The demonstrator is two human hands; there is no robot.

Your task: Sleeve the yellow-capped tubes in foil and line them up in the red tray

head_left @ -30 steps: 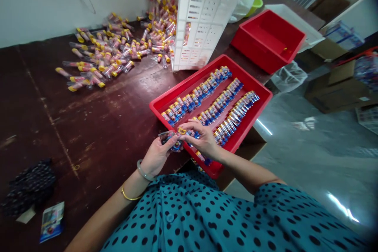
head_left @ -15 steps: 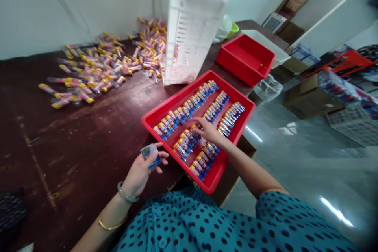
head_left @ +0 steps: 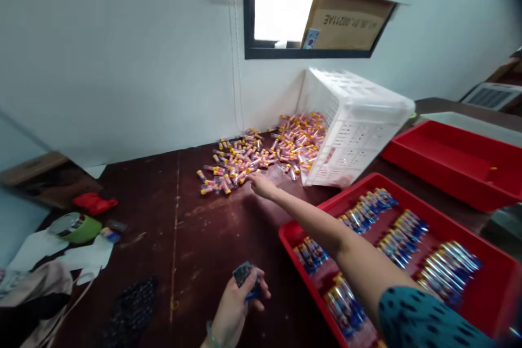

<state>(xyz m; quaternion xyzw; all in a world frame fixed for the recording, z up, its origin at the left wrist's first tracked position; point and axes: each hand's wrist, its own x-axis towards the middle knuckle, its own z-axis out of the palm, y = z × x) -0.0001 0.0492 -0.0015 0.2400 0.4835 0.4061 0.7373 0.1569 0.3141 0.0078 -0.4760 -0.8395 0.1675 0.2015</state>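
My left hand is closed around a small stack of dark and blue printed wrappers, held above the table near its front. My right hand stretches across to the near edge of a heap of pink tubes with yellow caps. Its fingers look slightly apart, touching or nearly touching the closest tubes; the fingertips are small and partly hidden. Below my right forearm lies a red tray, holding rows of yellow-topped tubes in blue wrappers.
A white plastic crate lies tipped on its side beside the heap, against the wall. Behind the tray is a deeper red bin. A green container, a red cloth and a dark textured item are on the left.
My right hand has gone from the red tray to the heap of tubes. My left hand still grips the wrappers. The view has swung left and up, bringing the window into sight.
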